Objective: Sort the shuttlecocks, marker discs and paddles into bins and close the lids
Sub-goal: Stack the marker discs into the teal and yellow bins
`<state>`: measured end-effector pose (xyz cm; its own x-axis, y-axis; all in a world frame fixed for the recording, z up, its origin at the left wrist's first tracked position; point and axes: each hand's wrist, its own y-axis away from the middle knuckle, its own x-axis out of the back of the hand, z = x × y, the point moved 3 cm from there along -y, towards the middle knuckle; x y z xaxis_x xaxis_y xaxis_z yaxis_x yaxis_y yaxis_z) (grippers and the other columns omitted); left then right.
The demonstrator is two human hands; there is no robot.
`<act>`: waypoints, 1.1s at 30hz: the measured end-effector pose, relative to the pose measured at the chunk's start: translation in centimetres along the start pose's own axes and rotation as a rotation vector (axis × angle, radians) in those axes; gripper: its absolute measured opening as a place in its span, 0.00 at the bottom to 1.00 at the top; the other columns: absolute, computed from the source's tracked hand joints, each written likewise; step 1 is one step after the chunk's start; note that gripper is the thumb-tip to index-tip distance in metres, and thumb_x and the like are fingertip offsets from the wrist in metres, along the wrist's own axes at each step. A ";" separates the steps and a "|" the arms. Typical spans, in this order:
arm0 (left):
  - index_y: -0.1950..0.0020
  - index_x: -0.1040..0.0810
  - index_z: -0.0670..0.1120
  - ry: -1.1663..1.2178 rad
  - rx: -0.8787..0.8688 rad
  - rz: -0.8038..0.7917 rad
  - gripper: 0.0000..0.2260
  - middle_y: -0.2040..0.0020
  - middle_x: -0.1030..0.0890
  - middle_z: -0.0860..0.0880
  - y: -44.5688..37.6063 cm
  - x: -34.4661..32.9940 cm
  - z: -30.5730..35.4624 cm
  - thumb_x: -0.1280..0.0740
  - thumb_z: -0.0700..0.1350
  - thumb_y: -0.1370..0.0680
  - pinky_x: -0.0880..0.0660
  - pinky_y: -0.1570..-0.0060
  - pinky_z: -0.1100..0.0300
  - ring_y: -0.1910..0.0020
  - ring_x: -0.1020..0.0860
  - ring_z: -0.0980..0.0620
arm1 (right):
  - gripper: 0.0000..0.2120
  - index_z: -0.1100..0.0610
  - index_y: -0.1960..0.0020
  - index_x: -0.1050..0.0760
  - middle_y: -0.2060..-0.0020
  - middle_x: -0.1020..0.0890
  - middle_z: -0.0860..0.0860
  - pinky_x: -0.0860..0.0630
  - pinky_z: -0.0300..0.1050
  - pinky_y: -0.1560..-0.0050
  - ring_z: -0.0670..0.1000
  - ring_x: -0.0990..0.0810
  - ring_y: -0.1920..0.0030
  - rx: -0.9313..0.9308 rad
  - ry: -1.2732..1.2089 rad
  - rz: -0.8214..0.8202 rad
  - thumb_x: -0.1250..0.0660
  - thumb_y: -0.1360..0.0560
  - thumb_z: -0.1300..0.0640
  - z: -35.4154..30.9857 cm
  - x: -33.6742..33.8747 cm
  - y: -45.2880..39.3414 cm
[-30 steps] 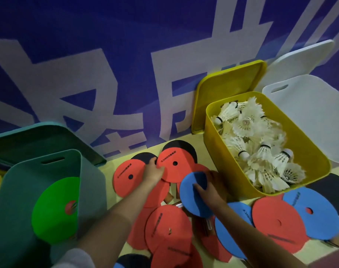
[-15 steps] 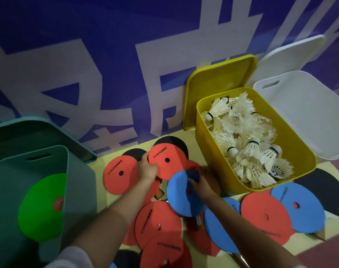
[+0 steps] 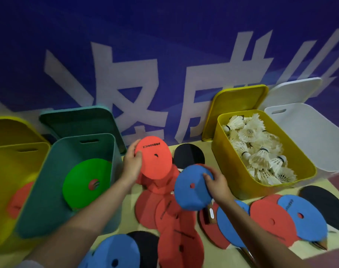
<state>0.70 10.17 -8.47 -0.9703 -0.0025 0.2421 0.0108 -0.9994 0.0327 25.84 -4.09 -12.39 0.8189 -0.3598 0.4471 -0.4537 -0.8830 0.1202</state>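
Observation:
My left hand (image 3: 131,161) holds a red marker disc (image 3: 155,157) lifted above the pile, just right of the open teal bin (image 3: 54,190). A green disc (image 3: 85,182) leans inside that bin. My right hand (image 3: 215,184) grips a blue marker disc (image 3: 190,188) raised over the pile. Several red, blue and black discs and paddles (image 3: 172,219) lie overlapping on the pale yellow surface. The yellow bin (image 3: 234,176) on the right is full of white shuttlecocks (image 3: 255,147).
A second yellow bin (image 3: 13,171) at far left holds a red disc. An open white bin (image 3: 307,136) stands at far right. Teal, yellow and white lids lean against the blue banner wall (image 3: 164,55) behind. A black paddle (image 3: 189,155) lies near the wall.
Both hands have lifted their discs off the pile: the left raised the red one towards the teal bin, the right raised the blue one. The view swung left, revealing the far-left yellow bin.

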 end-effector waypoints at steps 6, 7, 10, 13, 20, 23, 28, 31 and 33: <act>0.37 0.25 0.45 0.135 -0.027 0.098 0.18 0.40 0.22 0.46 0.5 9.0 1.4 0.42 0.32 0.23 0.30 0.38 0.56 0.41 0.25 0.49 | 0.14 0.56 0.37 0.26 0.44 0.22 0.48 0.34 0.37 0.46 0.45 0.26 0.44 0.054 -0.181 0.120 0.38 0.22 0.62 -6.6 -4.7 2.9; 0.37 0.25 0.44 0.153 -0.022 0.108 0.18 0.39 0.22 0.45 0.7 10.3 1.4 0.43 0.32 0.23 0.30 0.39 0.57 0.41 0.25 0.49 | 0.14 0.56 0.38 0.25 0.44 0.22 0.48 0.34 0.38 0.46 0.45 0.26 0.44 0.065 -0.206 0.125 0.38 0.22 0.63 -7.8 -5.6 3.4; 0.36 0.26 0.42 0.187 -0.029 0.126 0.18 0.39 0.23 0.46 1.5 14.5 1.2 0.43 0.32 0.23 0.31 0.40 0.59 0.42 0.26 0.52 | 0.13 0.57 0.38 0.25 0.45 0.21 0.49 0.32 0.41 0.44 0.47 0.25 0.43 0.098 -0.251 0.160 0.37 0.22 0.63 -10.5 -8.7 5.0; 0.35 0.26 0.44 0.231 -0.017 0.140 0.17 0.40 0.24 0.48 2.0 18.6 0.5 0.43 0.33 0.21 0.30 0.41 0.58 0.43 0.26 0.51 | 0.13 0.57 0.39 0.25 0.45 0.21 0.50 0.32 0.41 0.44 0.48 0.25 0.43 0.116 -0.268 0.181 0.37 0.22 0.63 -12.9 -11.8 6.6; 0.35 0.27 0.45 0.233 -0.040 0.163 0.16 0.37 0.24 0.44 1.9 27.7 -1.4 0.43 0.34 0.20 0.29 0.36 0.48 0.38 0.26 0.45 | 0.15 0.58 0.36 0.26 0.42 0.23 0.53 0.29 0.47 0.46 0.53 0.25 0.43 0.019 -0.396 0.216 0.39 0.21 0.61 -16.2 -17.9 9.5; 0.34 0.27 0.46 0.239 -0.050 0.196 0.16 0.38 0.24 0.45 1.7 32.1 -2.5 0.43 0.35 0.20 0.29 0.39 0.50 0.40 0.26 0.47 | 0.15 0.58 0.36 0.26 0.43 0.24 0.53 0.30 0.46 0.48 0.54 0.26 0.44 0.032 -0.407 0.221 0.39 0.22 0.62 -18.4 -20.6 10.2; 0.34 0.27 0.47 0.216 -0.008 0.289 0.17 0.37 0.24 0.45 -0.2 39.8 -5.3 0.42 0.35 0.21 0.28 0.39 0.51 0.41 0.25 0.46 | 0.14 0.56 0.37 0.25 0.43 0.23 0.54 0.28 0.47 0.48 0.54 0.25 0.44 0.017 -0.433 0.174 0.39 0.22 0.61 -20.3 -26.3 11.4; 0.34 0.27 0.47 0.157 0.050 0.337 0.18 0.38 0.23 0.44 -1.5 43.4 -7.4 0.43 0.35 0.22 0.27 0.42 0.51 0.42 0.24 0.44 | 0.15 0.58 0.36 0.26 0.41 0.23 0.54 0.29 0.47 0.43 0.54 0.26 0.41 -0.002 -0.416 0.143 0.39 0.22 0.62 -20.4 -29.6 11.9; 0.34 0.27 0.47 0.098 0.079 0.331 0.17 0.38 0.23 0.44 -2.3 45.0 -8.8 0.42 0.36 0.21 0.26 0.41 0.50 0.41 0.24 0.44 | 0.15 0.58 0.36 0.26 0.40 0.23 0.54 0.28 0.49 0.41 0.54 0.26 0.41 -0.038 -0.422 0.113 0.38 0.22 0.62 -20.3 -31.7 12.0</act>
<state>-45.12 12.01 -6.17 -0.9296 -0.3330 0.1576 0.3435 -0.9381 0.0440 -12.70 2.88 -7.10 0.8316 -0.5522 0.0589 -0.5549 -0.8220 0.1278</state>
